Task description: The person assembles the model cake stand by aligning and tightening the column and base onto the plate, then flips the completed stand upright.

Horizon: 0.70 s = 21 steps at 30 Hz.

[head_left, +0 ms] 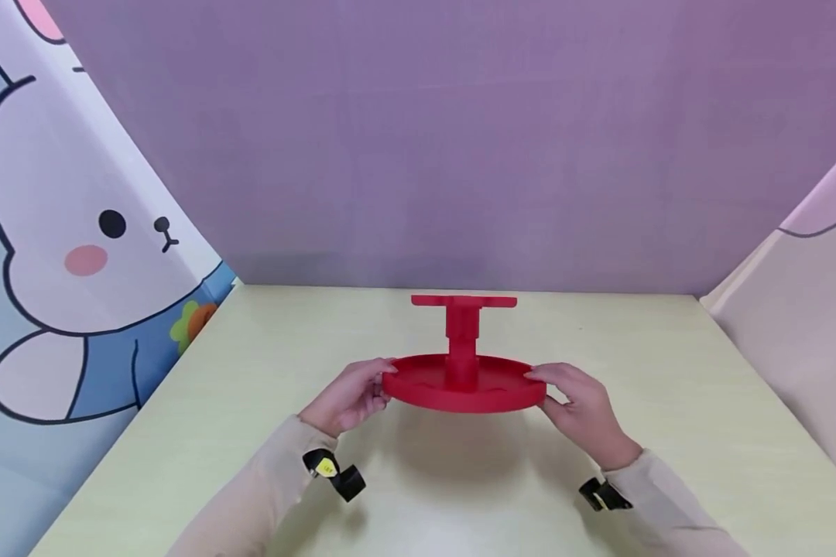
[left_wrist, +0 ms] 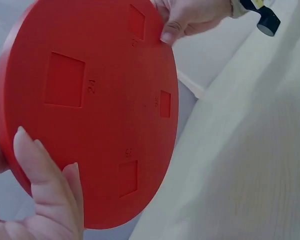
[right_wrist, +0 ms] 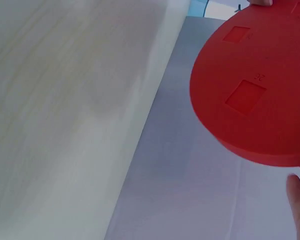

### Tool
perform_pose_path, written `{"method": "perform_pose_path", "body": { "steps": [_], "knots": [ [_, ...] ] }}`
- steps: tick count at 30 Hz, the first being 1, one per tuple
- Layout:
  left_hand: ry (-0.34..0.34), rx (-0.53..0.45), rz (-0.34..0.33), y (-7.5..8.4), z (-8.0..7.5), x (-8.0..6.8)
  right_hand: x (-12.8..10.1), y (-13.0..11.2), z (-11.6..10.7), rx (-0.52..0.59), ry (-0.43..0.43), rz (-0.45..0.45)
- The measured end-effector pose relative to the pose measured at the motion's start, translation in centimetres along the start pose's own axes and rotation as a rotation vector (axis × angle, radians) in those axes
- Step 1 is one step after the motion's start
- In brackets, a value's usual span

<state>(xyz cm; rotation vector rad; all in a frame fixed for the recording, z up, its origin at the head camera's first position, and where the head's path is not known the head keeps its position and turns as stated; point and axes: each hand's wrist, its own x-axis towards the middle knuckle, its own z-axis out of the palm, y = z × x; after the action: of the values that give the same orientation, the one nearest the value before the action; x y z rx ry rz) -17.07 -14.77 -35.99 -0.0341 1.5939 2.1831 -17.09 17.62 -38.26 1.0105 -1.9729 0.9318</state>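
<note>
A red round base with a shallow rim (head_left: pixel 418 396) is held above the table, a red post (head_left: pixel 463 340) standing at its centre. Across the post's top lies a flat red crosspiece (head_left: pixel 464 300). My left hand (head_left: pixel 351 396) grips the left rim, thumb over the edge and fingers below. On the opposite rim, my right hand (head_left: pixel 585 406) pinches between thumb and fingers. The underside (left_wrist: pixel 110 120) faces the left wrist camera and shows several square recesses with small numbers beside them. In the right wrist view, most of my right hand (right_wrist: pixel 299 207) is cut off.
Beneath the base is a pale wood-grain table (head_left: pixel 286 333), with the base's shadow on it. A purple-grey cloth wall (head_left: pixel 460 155) rises behind. To the left hangs a cartoon-printed cloth (head_left: pixel 63 232). Each wrist wears a black strap-mounted device (head_left: pixel 337 473).
</note>
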Motion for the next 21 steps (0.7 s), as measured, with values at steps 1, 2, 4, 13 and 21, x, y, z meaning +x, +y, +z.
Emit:
{"method": "perform_pose_path", "body": {
  "steps": [1,2,4,13,21],
  "knots": [
    [0.003,-0.001,-0.006,0.0,0.0,0.1,0.1,0.1,0.1,0.012,0.016,-0.033],
    [0.002,0.000,-0.012,0.0,0.0,0.2,0.2,0.1,0.1,0.017,0.033,-0.062],
    [-0.005,-0.001,-0.021,0.0,0.0,0.4,0.4,0.1,0.2,-0.006,0.069,-0.110],
    [0.027,0.019,0.008,0.1,-0.4,0.7,0.7,-0.3,0.5,-0.030,0.087,-0.003],
    [0.247,0.346,0.326,0.0,-1.1,1.1,0.8,-1.2,0.0,0.096,0.082,0.425]
  ]
}}
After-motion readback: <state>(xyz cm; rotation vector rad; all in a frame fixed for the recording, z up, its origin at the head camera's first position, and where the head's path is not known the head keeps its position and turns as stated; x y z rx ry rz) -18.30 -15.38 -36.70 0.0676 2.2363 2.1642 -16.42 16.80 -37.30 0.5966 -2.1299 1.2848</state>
